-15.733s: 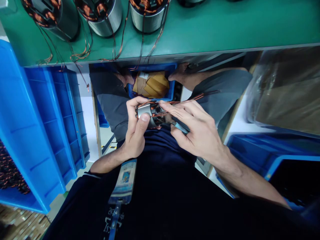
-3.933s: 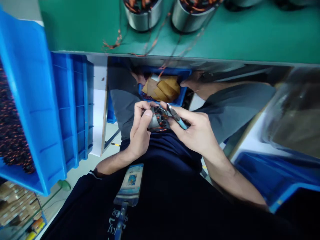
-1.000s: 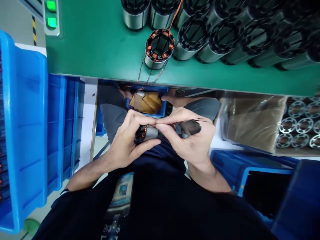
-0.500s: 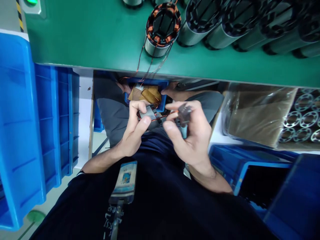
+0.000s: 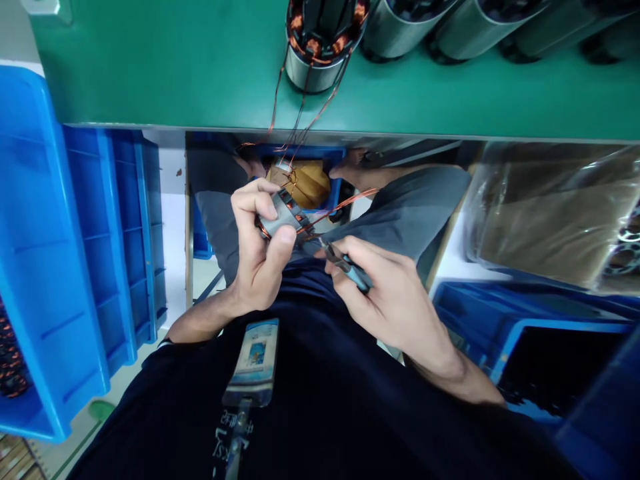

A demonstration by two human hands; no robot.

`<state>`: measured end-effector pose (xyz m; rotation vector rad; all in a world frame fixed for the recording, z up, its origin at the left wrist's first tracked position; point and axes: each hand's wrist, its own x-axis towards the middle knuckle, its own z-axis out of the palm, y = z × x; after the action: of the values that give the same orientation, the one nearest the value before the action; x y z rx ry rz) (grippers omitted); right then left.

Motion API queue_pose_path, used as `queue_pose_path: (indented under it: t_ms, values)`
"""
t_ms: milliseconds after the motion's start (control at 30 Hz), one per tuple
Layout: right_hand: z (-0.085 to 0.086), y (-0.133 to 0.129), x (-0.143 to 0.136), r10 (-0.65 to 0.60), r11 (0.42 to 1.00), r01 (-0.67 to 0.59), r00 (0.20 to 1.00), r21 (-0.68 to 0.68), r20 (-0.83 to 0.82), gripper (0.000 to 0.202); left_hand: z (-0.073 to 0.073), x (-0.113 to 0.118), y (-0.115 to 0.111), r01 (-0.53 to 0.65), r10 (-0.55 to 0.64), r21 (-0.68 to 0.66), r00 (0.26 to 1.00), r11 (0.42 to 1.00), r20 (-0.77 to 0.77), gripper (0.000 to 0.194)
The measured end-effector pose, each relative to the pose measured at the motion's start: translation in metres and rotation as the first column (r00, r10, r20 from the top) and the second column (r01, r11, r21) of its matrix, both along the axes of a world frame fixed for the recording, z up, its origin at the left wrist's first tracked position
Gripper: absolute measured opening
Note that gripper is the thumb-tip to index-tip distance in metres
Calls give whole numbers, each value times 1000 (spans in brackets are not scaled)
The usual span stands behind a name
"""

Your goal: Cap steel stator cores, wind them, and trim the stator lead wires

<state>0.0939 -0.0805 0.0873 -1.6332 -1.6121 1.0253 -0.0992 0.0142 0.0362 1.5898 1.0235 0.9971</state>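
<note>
My left hand (image 5: pixel 260 247) grips a motor stator (image 5: pixel 284 217), a grey metal ring with black plastic slots and copper windings, tilted above my lap. Loose copper wires (image 5: pixel 345 202) stick out of it to the right. In my right hand (image 5: pixel 383 280) is a pair of pliers (image 5: pixel 349 265) with blue-green handles. Their jaws point left at the stator's lower right edge, near the wires; whether they pinch a wire cannot be made out. My right fingers hide part of the handles.
On the green table (image 5: pixel 175 67) stands a wound stator (image 5: pixel 320 70) with wires hanging over the edge, beside several metal cylinders (image 5: pixel 395 33). A blue bin (image 5: pixel 336 159) with brown paper sits below. Blue crates (image 5: pixel 35 220) stack at left; a blue crate (image 5: pixel 515 333) and plastic-wrapped box (image 5: pixel 540 220) are at right.
The pliers have swung from upright in my right hand to pointing at the stator. My right hand moved down, off the wires. The stator has turned, and the view has shifted.
</note>
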Motion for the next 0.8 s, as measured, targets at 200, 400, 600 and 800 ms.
queue_pose_path:
  t_ms: [200, 400, 600, 800]
  values:
    - [-8, 1, 2, 30, 1000, -30, 999, 4, -28, 15, 8, -1, -4, 25, -21, 54, 996, 998, -83, 28]
    - [-3, 4, 3, 29, 999, -27, 996, 23, -79, 18, 6, -3, -5, 91, -85, 107, 995, 990, -57, 25]
    - [-4, 6, 2, -14, 998, 15, 1000, 63, -20, 11, 5, -10, -7, 145, -142, 40, 988, 989, -65, 24]
    - [-21, 4, 6, -1, 999, 7, 995, 54, -103, 37, 3, -15, -10, 120, -110, 36, 973, 992, -200, 33]
